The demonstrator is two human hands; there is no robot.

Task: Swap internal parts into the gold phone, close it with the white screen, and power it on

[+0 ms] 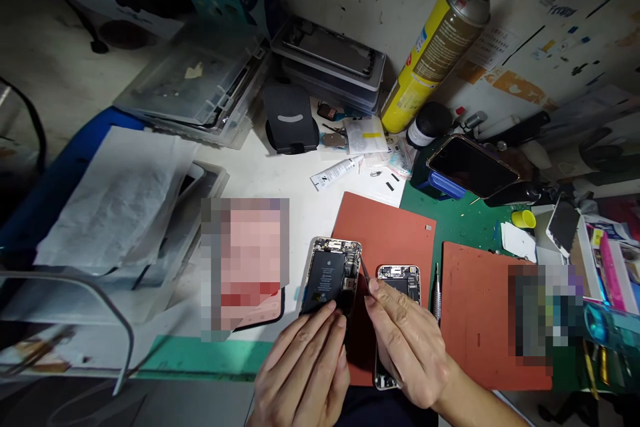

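Note:
An opened phone [331,275] with its black battery and circuit board showing lies on a red mat [385,233]. My left hand [305,367] presses its fingertips on the lower edge of that phone. My right hand [405,340] pinches thin tweezers [366,275], whose tip points at the phone's right edge. A second opened phone [400,280] lies under my right hand, partly hidden by it.
A screwdriver [436,290] lies between two red mats. A yellow spray can [437,47], a small black jar [427,123], a tilted phone on a blue stand [473,165], clear plastic boxes [200,83], stacked phone frames [330,60] and a white tube [335,172] crowd the back.

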